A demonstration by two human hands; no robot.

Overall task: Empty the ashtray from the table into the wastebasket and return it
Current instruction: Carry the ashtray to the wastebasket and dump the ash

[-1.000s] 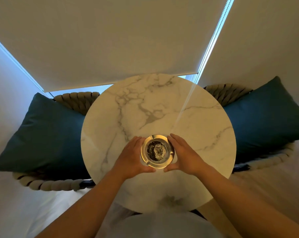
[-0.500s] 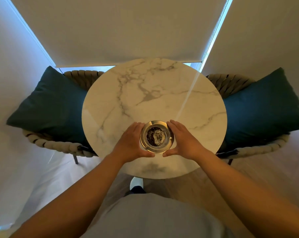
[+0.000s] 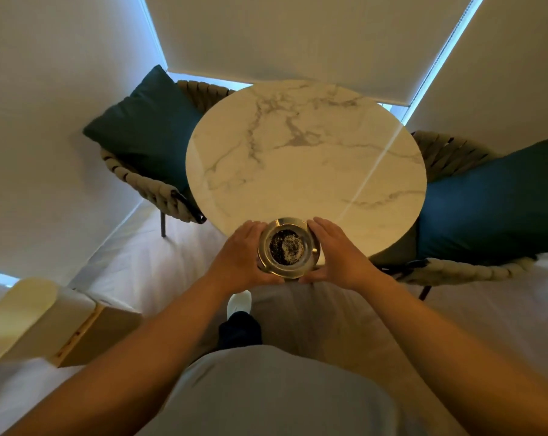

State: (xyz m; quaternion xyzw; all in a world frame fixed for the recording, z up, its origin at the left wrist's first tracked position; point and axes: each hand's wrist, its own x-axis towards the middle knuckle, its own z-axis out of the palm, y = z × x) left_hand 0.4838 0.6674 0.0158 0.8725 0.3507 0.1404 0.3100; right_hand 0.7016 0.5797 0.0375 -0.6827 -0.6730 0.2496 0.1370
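A round brass-rimmed ashtray [image 3: 287, 247] with dark ash inside hangs over the near edge of the round white marble table [image 3: 304, 158], held level between both hands. My left hand [image 3: 239, 258] cups its left side and my right hand [image 3: 337, 254] cups its right side. At the lower left, on the floor, stands a cream box-shaped container with a tilted lid [image 3: 42, 322], perhaps the wastebasket.
Two woven rope chairs with dark teal cushions flank the table, one at the left [image 3: 150, 130] and one at the right [image 3: 493, 196]. Drawn blinds and walls close off the far side. My foot in a white shoe [image 3: 239, 303] stands on the pale floor below the ashtray.
Both hands have drawn the ashtray from the table's middle back to its near edge. I have stepped back and turned, so the cream container came into view at the lower left.
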